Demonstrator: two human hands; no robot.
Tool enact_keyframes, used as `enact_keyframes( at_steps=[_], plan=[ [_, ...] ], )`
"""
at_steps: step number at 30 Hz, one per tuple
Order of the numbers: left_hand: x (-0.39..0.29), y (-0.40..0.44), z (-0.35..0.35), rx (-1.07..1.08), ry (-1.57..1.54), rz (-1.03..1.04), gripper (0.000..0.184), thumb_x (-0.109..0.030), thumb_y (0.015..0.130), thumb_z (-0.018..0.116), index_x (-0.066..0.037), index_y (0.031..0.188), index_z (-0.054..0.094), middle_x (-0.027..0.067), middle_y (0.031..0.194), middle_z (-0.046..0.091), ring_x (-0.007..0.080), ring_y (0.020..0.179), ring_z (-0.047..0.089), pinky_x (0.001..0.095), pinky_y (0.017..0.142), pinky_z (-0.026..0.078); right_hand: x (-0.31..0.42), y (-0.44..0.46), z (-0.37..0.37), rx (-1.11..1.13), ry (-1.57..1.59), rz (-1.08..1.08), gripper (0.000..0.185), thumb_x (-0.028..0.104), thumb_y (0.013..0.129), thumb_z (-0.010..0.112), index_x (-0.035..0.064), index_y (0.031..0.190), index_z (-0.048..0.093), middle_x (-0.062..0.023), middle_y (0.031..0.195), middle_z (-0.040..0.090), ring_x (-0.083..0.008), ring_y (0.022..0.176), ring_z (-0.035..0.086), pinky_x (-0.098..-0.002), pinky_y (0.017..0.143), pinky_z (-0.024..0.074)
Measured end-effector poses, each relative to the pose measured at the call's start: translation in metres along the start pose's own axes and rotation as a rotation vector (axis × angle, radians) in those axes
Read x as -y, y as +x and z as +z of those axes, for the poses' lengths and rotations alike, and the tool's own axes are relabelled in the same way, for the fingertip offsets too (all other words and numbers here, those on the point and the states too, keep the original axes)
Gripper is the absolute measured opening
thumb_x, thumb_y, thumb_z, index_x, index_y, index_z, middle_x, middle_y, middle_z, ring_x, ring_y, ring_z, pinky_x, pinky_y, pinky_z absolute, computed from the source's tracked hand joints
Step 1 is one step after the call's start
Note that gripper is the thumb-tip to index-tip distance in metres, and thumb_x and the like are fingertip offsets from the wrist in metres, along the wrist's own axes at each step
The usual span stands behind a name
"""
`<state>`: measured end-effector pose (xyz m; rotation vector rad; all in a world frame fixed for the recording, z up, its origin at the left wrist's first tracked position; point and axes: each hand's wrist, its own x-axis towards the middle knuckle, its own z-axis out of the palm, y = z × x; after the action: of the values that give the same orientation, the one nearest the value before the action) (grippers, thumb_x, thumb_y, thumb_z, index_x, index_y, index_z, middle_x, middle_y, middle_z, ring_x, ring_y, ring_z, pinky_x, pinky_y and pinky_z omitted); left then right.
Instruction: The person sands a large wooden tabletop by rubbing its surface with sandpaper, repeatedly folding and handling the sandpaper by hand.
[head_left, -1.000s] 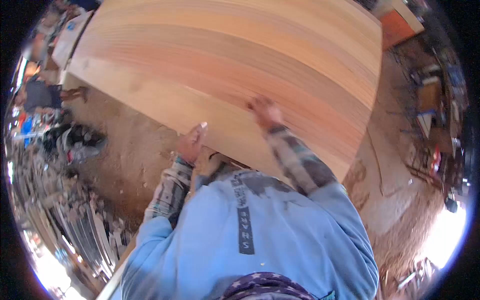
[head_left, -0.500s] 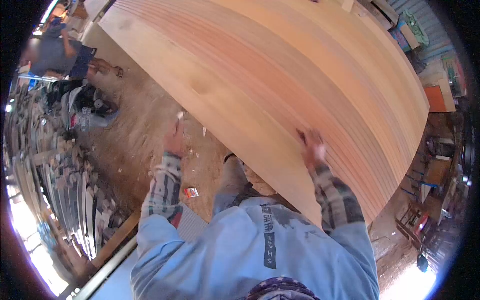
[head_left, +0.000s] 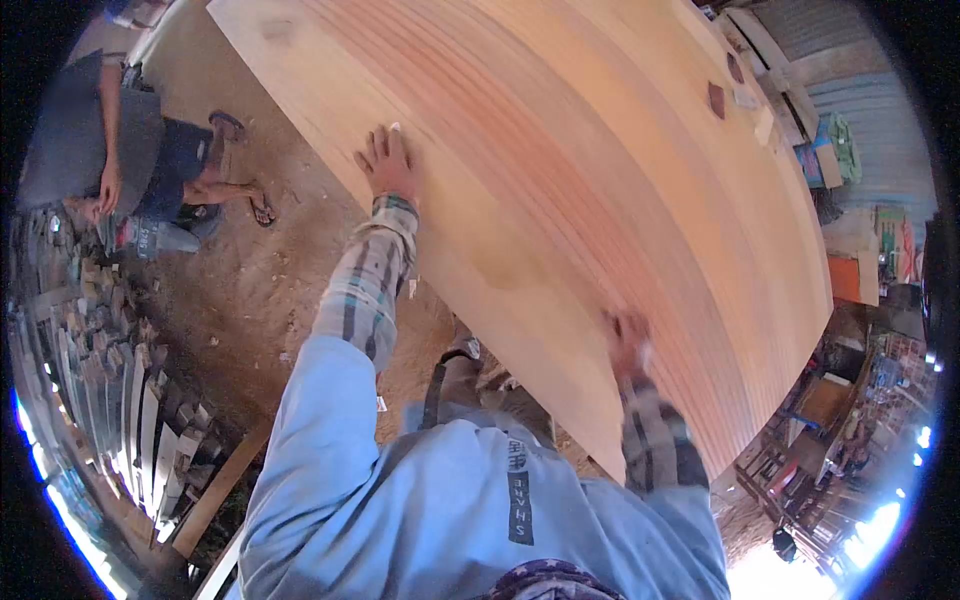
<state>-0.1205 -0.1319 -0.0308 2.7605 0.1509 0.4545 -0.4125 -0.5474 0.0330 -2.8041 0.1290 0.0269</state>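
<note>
Before the person, above the dirt floor point(head_left: 250, 290): striped wooden panel point(head_left: 560, 200) | left hand point(head_left: 390, 165) open on its near edge, fingers spread, grasping nothing | right hand point(head_left: 628, 345) blurred over its lower end, grip cannot be told | reddish-brown pieces point(head_left: 717, 100) near its far right edge | co-worker point(head_left: 140, 150) to the left

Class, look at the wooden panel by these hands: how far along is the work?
Looks done: strips of differing tone form one broad wooden panel. In hand: the left hand lies spread near its edge; the right hand is blurred, its contact unclear. Left: perhaps clearing the small dark pieces on top; any remaining surface work cannot be told.
</note>
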Motion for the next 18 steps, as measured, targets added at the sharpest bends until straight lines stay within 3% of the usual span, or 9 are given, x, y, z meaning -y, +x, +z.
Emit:
enact_keyframes(
  at_steps=[1, 3, 4, 6, 10, 13, 14, 18],
  plan=[
    [-0.007, 0.001, -0.004, 0.050, 0.037, -0.028, 0.054, -0.035, 0.096, 0.045, -0.013, 0.144, 0.036, 0.0149, 0.151, 0.032, 0.0347, 0.142, 0.023, 0.0604, 0.114, 0.007, -0.018, -0.027, -0.022, 0.098, 0.049, 0.023, 0.018, 0.023, 0.090, 0.061, 0.0076, 0.098, 0.068, -0.0113, 0.086, 0.059, -0.0305, 0.088, 0.055, -0.0408, 0.080, 0.0458],
    [-0.011, 0.006, -0.007, 0.120, 0.076, -0.058, 0.055, -0.040, 0.097, 0.042, -0.015, 0.145, 0.035, 0.0141, 0.153, 0.029, 0.0343, 0.143, 0.021, 0.0615, 0.113, 0.005, -0.020, -0.047, -0.026, -0.130, 0.130, 0.121, 0.011, 0.014, 0.086, 0.063, 0.0075, 0.094, 0.067, -0.0100, 0.080, 0.055, -0.0288, 0.077, 0.053, -0.0379, 0.072, 0.0449],
    [-0.016, 0.003, -0.010, 0.137, 0.121, -0.051, 0.054, -0.039, 0.098, 0.039, -0.015, 0.146, 0.034, 0.0152, 0.153, 0.027, 0.0343, 0.143, 0.019, 0.0606, 0.114, 0.005, -0.022, -0.048, -0.022, -0.117, 0.127, 0.134, 0.011, 0.014, 0.086, 0.063, 0.0075, 0.094, 0.067, -0.0100, 0.080, 0.055, -0.0288, 0.077, 0.053, -0.0379, 0.072, 0.0449],
    [-0.022, -0.002, -0.013, 0.161, 0.168, -0.036, 0.053, -0.039, 0.099, 0.035, -0.014, 0.146, 0.034, 0.0162, 0.154, 0.025, 0.0343, 0.144, 0.018, 0.0597, 0.115, 0.004, 0.014, -0.006, -0.015, 0.012, 0.105, 0.105, 0.010, 0.009, 0.084, 0.064, 0.0078, 0.094, 0.066, -0.0094, 0.078, 0.055, -0.0272, 0.075, 0.053, -0.0373, 0.067, 0.0446],
    [-0.023, 0.005, -0.020, 0.160, 0.148, -0.062, 0.054, -0.040, 0.099, 0.035, -0.016, 0.147, 0.033, 0.0155, 0.154, 0.025, 0.0335, 0.144, 0.018, 0.0608, 0.114, 0.004, 0.114, 0.140, 0.071, -0.074, 0.182, -0.187, 0.018, 0.007, 0.083, 0.062, 0.0094, 0.100, 0.064, -0.0096, 0.090, 0.062, -0.0305, 0.086, 0.057, -0.0386, 0.076, 0.0473],
    [-0.020, 0.004, -0.020, 0.150, 0.148, -0.065, 0.054, -0.042, 0.098, 0.036, -0.017, 0.147, 0.034, 0.0130, 0.155, 0.026, 0.0325, 0.144, 0.019, 0.0610, 0.114, 0.005, 0.220, 0.257, 0.085, -0.008, 0.215, -0.317, 0.025, 0.029, 0.092, 0.052, 0.0094, 0.104, 0.060, -0.0124, 0.102, 0.062, -0.0315, 0.101, 0.057, -0.0425, 0.088, 0.0428],
    [-0.018, 0.004, -0.021, 0.141, 0.140, -0.055, 0.055, -0.044, 0.098, 0.037, -0.018, 0.147, 0.035, 0.0109, 0.155, 0.027, 0.0317, 0.144, 0.020, 0.0609, 0.114, 0.006, 0.243, 0.278, 0.088, -0.030, 0.167, -0.307, 0.024, 0.030, 0.092, 0.052, 0.0089, 0.102, 0.061, -0.0126, 0.101, 0.063, -0.0317, 0.100, 0.057, -0.0431, 0.087, 0.0429],
    [-0.017, 0.007, -0.014, 0.125, 0.133, -0.067, 0.054, -0.043, 0.098, 0.037, -0.019, 0.146, 0.036, 0.0099, 0.155, 0.027, 0.0310, 0.144, 0.020, 0.0603, 0.114, 0.007, 0.216, 0.247, 0.067, -0.097, 0.186, -0.355, 0.024, 0.030, 0.093, 0.053, 0.0079, 0.094, 0.062, -0.0130, 0.095, 0.063, -0.0321, 0.095, 0.059, -0.0452, 0.084, 0.0435]
  ],
)
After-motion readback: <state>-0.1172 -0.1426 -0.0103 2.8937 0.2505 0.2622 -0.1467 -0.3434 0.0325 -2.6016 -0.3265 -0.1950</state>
